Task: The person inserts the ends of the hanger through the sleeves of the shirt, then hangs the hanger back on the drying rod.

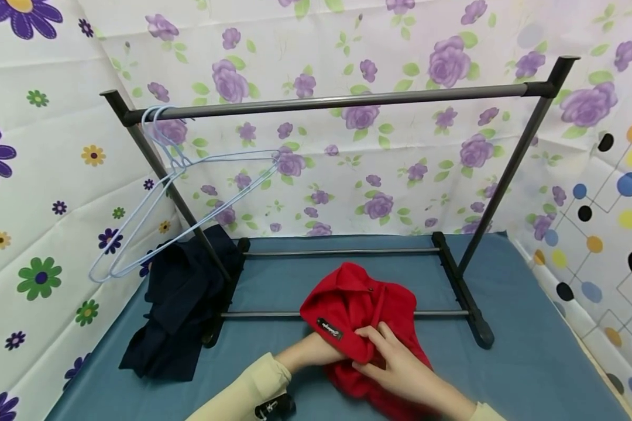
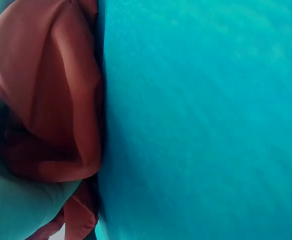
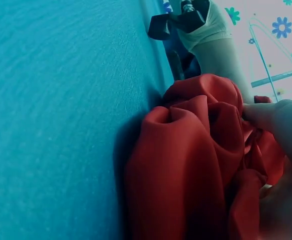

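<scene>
A red garment (image 1: pixel 347 292) with a black label lies bunched over the front bar of the rack's base. My left hand (image 1: pixel 322 349) reaches in under its labelled edge, with the fingers hidden by the cloth. From the right, my right hand (image 1: pixel 397 365) pinches the fabric near that same edge. In the right wrist view, the thumb of this hand (image 3: pixel 268 117) lies against the gathered red folds (image 3: pixel 186 150). The left wrist view shows a fold of the garment (image 2: pixel 61 100) draped over the left hand, close to the blue surface.
A dark rack (image 1: pixel 326 103) stands across the blue-covered table (image 1: pixel 537 362). Light blue wire hangers (image 1: pixel 176 169) hang at the left end of its bar. Dark navy clothing (image 1: pixel 176 310) lies by the left foot. Patterned sheets (image 1: pixel 316 58) enclose the back and sides.
</scene>
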The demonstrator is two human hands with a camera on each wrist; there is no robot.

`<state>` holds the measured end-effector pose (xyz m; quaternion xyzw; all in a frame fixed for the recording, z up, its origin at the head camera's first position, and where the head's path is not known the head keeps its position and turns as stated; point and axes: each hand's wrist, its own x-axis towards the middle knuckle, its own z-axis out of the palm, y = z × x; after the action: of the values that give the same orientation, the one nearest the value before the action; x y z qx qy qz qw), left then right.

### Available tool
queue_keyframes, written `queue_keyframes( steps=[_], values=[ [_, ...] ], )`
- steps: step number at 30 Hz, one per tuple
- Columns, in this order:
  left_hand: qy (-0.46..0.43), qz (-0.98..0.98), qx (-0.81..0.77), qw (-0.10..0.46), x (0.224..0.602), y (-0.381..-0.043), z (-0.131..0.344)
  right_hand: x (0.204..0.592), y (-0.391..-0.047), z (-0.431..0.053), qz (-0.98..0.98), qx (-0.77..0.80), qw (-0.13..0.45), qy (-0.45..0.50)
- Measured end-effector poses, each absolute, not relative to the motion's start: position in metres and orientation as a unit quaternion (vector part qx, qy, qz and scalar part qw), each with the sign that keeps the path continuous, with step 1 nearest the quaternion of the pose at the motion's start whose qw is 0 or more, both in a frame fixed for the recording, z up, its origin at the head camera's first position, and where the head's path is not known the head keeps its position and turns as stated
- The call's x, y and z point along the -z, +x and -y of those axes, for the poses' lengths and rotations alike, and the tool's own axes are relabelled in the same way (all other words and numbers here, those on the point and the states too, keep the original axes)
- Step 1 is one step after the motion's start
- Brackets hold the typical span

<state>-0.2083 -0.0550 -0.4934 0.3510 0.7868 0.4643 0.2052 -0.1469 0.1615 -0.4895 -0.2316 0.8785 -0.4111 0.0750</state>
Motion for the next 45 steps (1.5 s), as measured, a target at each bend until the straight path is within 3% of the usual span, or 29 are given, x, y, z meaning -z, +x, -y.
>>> queue_keyframes(
  steps=[15, 29, 38, 45],
  values=[
    [0.365, -0.783, -0.451, 0.222, 0.473, -0.216, 0.068, 0.485, -0.153, -0.159, -0.873, 0.415, 0.078, -0.242],
    [0.378, -0.835, -0.383, 0.115, 0.441, -0.212, 0.094, 0.441, -0.155, -0.188, -0.859, 0.420, 0.120, -0.266],
    [0.342, -0.809, -0.469, 0.092, 0.436, -0.203, 0.104, 0.395, -0.189, -0.232, -0.869, 0.413, 0.001, -0.274],
    [0.329, -0.765, -0.531, 0.157, 0.427, -0.194, 0.103, 0.386, -0.215, -0.235, -0.864, 0.445, -0.067, -0.225]
  ],
)
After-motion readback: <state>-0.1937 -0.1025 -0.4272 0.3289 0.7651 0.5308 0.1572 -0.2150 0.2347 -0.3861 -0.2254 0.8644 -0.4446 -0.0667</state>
